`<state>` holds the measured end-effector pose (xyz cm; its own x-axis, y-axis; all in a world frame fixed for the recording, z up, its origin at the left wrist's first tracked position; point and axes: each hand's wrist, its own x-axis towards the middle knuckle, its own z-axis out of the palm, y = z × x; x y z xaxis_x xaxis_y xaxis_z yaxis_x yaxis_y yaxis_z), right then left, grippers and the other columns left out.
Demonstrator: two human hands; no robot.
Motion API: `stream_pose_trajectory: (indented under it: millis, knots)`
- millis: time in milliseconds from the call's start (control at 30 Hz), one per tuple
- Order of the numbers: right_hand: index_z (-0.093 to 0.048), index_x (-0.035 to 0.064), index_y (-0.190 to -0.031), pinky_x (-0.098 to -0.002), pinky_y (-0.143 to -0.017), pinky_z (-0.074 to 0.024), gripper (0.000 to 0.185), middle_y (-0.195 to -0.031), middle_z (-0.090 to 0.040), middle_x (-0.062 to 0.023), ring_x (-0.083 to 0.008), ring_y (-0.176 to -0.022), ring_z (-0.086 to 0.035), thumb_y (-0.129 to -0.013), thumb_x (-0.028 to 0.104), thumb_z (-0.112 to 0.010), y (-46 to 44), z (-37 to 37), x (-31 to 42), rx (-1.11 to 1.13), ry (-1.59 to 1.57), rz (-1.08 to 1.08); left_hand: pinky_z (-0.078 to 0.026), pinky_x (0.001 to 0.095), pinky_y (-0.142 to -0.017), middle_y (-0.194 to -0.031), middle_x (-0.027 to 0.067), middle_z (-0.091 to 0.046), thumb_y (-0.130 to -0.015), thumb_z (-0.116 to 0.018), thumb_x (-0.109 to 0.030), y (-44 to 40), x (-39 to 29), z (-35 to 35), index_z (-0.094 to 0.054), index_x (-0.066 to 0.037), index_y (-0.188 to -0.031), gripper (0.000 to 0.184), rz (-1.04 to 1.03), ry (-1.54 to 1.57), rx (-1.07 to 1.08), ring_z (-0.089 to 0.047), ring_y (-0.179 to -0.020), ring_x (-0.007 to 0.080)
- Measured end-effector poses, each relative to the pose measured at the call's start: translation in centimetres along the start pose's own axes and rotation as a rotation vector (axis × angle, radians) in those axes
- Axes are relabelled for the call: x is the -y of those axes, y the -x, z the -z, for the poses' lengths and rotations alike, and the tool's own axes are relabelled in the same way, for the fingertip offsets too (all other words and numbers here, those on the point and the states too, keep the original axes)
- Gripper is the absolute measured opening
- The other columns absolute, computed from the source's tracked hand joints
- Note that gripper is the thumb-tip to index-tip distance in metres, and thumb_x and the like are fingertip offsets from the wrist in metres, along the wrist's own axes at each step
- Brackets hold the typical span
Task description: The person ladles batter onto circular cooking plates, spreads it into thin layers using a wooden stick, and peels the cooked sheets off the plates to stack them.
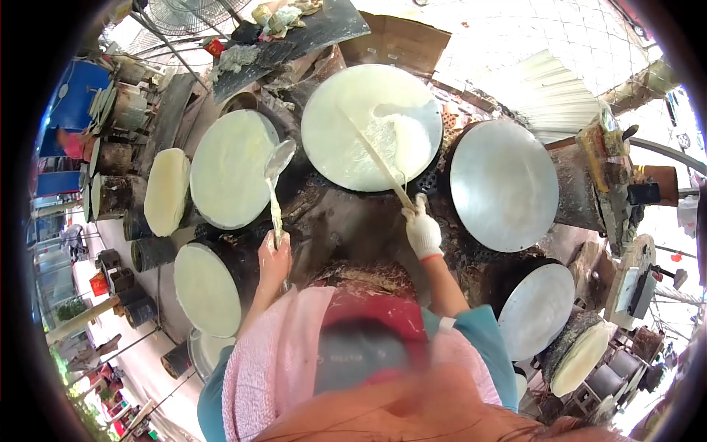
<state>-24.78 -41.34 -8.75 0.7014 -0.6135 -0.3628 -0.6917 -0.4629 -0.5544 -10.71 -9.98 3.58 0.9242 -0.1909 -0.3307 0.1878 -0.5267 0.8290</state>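
My bare left hand (274, 254) is closed round the batter-smeared handle of a ladle (280, 159). The ladle's bowl overlaps the right edge of a round griddle (228, 173) coated with pale batter. In a white knit glove, my right hand (423, 232) grips a long flat spreader (374, 158). Its blade reaches across the middle griddle (331, 155). Wet, pale batter (412, 144) lies thicker and rippled on that griddle's right side, and a thinner layer covers the rest.
To the right are two bare metal griddles, an upper one (504, 184) and a lower one (537, 306). Another batter-coated griddle (206, 287) sits at lower left. Stacks of pale round sheets stand at far left (168, 191) and lower right (582, 359). Cardboard (398, 44) lies behind.
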Motion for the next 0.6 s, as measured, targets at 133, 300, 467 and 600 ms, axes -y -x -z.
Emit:
stream_pose_trajectory:
  millis: [133, 300, 467, 600]
  knots:
    - [-0.015, 0.0118, -0.15, -0.0473, -0.067, -0.0513, 0.067, -0.086, -0.065, -0.0242, -0.0382, -0.072, -0.065, -0.097, 0.041, -0.041, -4.6, 2.5, 0.2, -0.148, 0.179, -0.147, -0.031, 0.0242, -0.04, -0.058, -0.0017, -0.044, -0.093, -0.055, -0.017, 0.8, -2.8, -0.2, -0.048, -0.007, -0.081, 0.017, 0.117, 0.07, 0.05, -0.039, -0.044, 0.0073]
    - [-0.041, 0.0065, -0.134, -0.0476, -0.068, -0.0522, 0.051, -0.087, -0.066, -0.0216, -0.0379, -0.074, -0.065, -0.093, 0.037, -0.046, -17.8, 6.4, 4.2, -0.365, 0.161, -0.103, -0.031, 0.0253, -0.039, -0.058, -0.0006, -0.046, -0.093, -0.055, -0.018, 1.3, -2.2, 0.2, -0.05, -0.006, -0.084, 0.016, 0.136, 0.066, 0.022, -0.041, -0.042, 0.008]
    - [-0.057, 0.0015, -0.118, -0.0381, -0.087, -0.0486, 0.038, -0.11, -0.062, -0.0201, -0.033, -0.104, -0.061, -0.084, 0.019, -0.064, -14.8, 8.4, 10.6, -0.405, -0.27, 0.384, -0.031, 0.0263, -0.039, -0.058, 0.0011, -0.047, -0.093, -0.054, -0.018, 1.2, -1.5, 0.4, -0.052, -0.004, -0.085, 0.017, 0.118, 0.013, 0.007, -0.041, -0.042, 0.0084]
    - [-0.06, 0.004, -0.115, -0.0316, -0.076, -0.0477, 0.035, -0.094, -0.062, -0.0078, -0.0213, -0.085, -0.059, -0.085, 0.021, -0.068, -6.5, 2.1, 4.8, -0.47, -0.838, 0.298, -0.029, 0.0258, -0.036, -0.057, 0.0004, -0.045, -0.094, -0.053, -0.018, 0.0, -2.7, -0.5, -0.051, -0.005, -0.085, 0.016, 0.106, 0.082, 0.059, -0.04, -0.038, 0.0081]
